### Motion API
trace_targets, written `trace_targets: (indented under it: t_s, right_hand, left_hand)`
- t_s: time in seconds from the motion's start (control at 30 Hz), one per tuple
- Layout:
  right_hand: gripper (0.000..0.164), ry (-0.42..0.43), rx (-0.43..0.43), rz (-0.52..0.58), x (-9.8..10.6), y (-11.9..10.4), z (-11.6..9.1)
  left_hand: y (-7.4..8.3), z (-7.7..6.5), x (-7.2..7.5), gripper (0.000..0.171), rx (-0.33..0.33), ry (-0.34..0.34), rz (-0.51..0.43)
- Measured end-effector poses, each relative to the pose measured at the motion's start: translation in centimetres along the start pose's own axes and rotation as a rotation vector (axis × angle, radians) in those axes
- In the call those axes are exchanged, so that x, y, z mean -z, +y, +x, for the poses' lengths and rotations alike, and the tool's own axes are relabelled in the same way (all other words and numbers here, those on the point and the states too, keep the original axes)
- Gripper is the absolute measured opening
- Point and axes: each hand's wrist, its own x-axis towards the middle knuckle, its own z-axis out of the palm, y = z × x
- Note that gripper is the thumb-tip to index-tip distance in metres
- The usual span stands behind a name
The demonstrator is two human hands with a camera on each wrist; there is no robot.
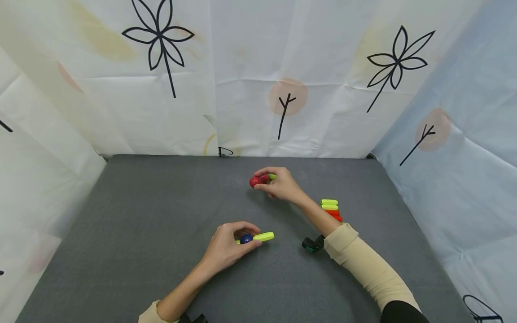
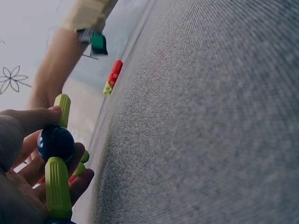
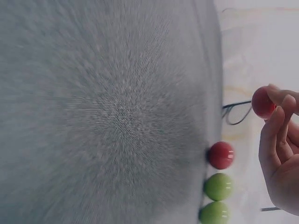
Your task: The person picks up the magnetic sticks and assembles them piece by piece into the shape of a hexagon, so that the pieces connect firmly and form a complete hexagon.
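Note:
My left hand (image 1: 228, 246) holds a chain of parts. In the left wrist view it has a dark blue ball (image 2: 56, 142) between two yellow-green ribbed rods (image 2: 57, 186), and my thumb lies against the upper rod. More blue shows at the bottom edge there. Farther back, my right hand (image 1: 280, 184) pinches a shiny red ball (image 3: 263, 102) between thumb and fingertips. Beside that hand a second red ball (image 3: 221, 155) and two green balls (image 3: 218, 186) sit in a row on the grey table; from the head view my hand partly covers them.
Yellow-green rods (image 1: 329, 204) and red rods (image 1: 334, 214) lie side by side on the grey table (image 1: 161, 202), right of my right forearm. A black wrist camera (image 1: 313, 244) juts from the right sleeve. Patterned white cloth (image 1: 242, 54) hangs behind the table and at both sides.

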Motion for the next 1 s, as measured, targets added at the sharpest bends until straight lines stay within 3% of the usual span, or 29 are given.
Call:
trace_targets:
  t_s: [0.33,0.6,0.77,1.0]
  right_hand:
    - [0.038,-0.083,0.029,0.069,2.3,-1.4,-6.9]
    - [0.036,-0.146,0.051,0.078,2.5,-0.6,-11.4]
    - [0.036,-0.178,0.042,0.084,1.9,0.0,-13.1]
    - [0.035,-0.165,0.056,0.133,0.8,0.3,-13.7]
  left_hand:
    - [0.1,0.1,0.0,0.023,0.025,-0.002,0.020]
    - [0.1,0.1,0.2,0.023,0.011,0.008,0.014]
    - [0.0,0.1,0.2,0.023,-0.004,0.016,0.009]
    - [0.0,0.1,0.3,0.024,-0.010,0.014,0.016]
